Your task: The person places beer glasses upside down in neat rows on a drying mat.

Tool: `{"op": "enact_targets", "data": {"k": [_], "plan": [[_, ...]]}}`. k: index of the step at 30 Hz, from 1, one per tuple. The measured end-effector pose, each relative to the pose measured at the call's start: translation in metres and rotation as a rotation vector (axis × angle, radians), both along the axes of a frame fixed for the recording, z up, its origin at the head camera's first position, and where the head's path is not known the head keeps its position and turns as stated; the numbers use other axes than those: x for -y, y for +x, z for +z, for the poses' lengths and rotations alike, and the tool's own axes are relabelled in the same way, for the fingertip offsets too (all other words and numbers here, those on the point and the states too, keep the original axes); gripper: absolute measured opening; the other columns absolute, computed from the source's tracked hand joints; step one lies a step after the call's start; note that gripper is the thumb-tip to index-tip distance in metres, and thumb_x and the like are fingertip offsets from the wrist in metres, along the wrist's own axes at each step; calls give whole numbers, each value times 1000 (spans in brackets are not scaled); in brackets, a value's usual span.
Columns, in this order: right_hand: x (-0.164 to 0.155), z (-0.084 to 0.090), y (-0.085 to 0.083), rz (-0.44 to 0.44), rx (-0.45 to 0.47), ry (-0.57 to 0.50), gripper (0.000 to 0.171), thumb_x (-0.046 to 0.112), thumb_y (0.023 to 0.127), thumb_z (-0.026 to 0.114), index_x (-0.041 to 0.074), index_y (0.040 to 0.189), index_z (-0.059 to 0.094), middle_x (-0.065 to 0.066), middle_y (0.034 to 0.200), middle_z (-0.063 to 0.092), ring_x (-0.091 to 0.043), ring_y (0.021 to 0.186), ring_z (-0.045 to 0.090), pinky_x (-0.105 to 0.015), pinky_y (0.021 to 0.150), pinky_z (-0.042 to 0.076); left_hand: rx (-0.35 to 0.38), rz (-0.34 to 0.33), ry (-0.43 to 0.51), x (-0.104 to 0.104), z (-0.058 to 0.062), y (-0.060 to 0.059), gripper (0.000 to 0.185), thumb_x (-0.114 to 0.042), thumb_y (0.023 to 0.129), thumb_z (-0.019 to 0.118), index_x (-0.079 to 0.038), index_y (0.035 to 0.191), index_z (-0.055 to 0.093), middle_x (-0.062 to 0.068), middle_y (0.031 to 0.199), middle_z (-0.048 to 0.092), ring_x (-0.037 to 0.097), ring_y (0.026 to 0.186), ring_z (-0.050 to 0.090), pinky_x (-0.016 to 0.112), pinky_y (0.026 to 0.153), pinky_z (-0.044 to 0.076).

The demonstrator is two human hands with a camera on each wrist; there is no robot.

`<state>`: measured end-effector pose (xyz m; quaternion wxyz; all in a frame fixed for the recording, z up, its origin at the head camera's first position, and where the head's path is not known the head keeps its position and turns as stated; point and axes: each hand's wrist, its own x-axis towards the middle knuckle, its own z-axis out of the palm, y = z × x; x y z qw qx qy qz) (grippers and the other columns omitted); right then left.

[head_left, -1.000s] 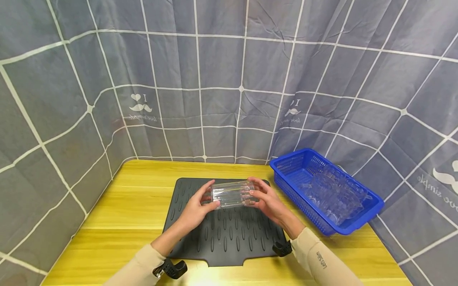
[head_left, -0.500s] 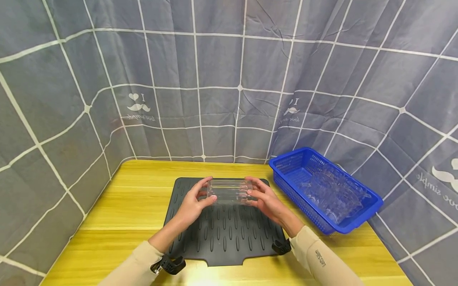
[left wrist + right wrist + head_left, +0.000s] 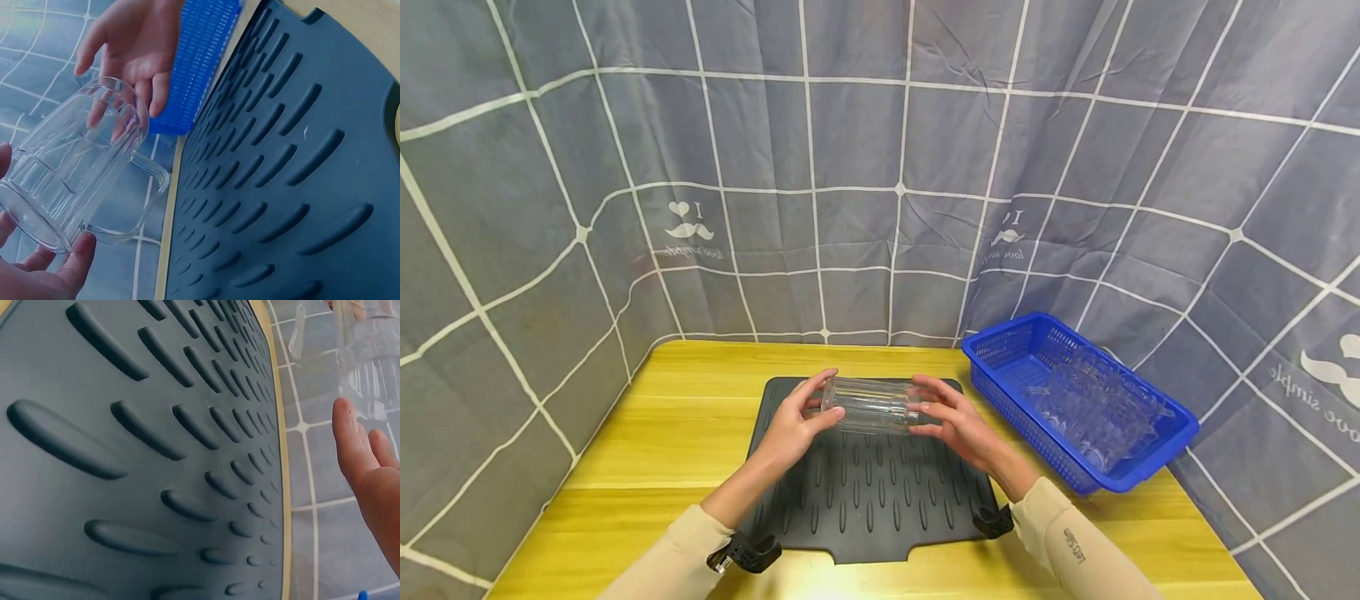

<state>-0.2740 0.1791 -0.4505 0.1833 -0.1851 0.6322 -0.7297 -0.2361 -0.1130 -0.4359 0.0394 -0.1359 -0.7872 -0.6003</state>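
Clear glass mug lay sideways between our hands above the black mat on the yellow surface; our left hand gripped its base, our right hand touched its mouth with relaxed fingers.

Clear, glossy ribbed glass mug; matt black rubbery mat with moulded ridges; smooth varnished wooden table; perforated blue plastic basket; creased grey cloth backdrop
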Motion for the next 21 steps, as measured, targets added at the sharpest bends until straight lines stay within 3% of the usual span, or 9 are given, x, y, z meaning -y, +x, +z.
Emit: {"op": "enact_targets", "data": {"k": [6, 10, 13, 16, 21], "plan": [[-5, -2, 0, -1, -14, -1, 54, 14, 105, 50, 3, 155, 32, -20, 152, 38, -22, 130, 53, -50, 102, 51, -27, -7, -12, 8, 1, -3, 63, -18, 94, 72, -15, 151, 47, 17, 145, 47, 37, 119, 61, 36, 89, 56], [-7, -5, -1, 0, -30, 26, 57, 16, 105, 51, -1, 155, 29, -27, 154, 34, -35, 137, 46, -53, 104, 48, -36, -9, -33, 14, 3, -7, 63, -20, 95, 72, -16, 152, 46, 17, 146, 47, 35, 116, 63, 34, 88, 56], [-9, -7, -2, -13, -52, 77, 57, 16, 105, 52, -1, 154, 30, -28, 155, 33, -46, 142, 37, -54, 106, 47, -40, -8, -34, 18, 6, -10, 63, -19, 95, 71, -15, 152, 45, 18, 143, 48, 36, 115, 64, 36, 89, 57], [-10, -8, -2, -40, -80, 147, 54, 17, 104, 55, 4, 153, 37, -25, 154, 38, -47, 144, 34, -55, 108, 44, -51, 12, -60, 23, 10, -13, 63, -20, 95, 71, -15, 152, 45, 19, 140, 49, 37, 116, 64, 39, 89, 57], [-11, -11, -2, -65, -137, 247, 51, 16, 102, 58, 10, 151, 42, -19, 152, 45, -45, 142, 39, -56, 112, 40, -78, 52, -121, 30, 17, -16, 64, -20, 94, 72, -14, 152, 46, 21, 139, 51, 39, 116, 64, 45, 89, 57]]}}
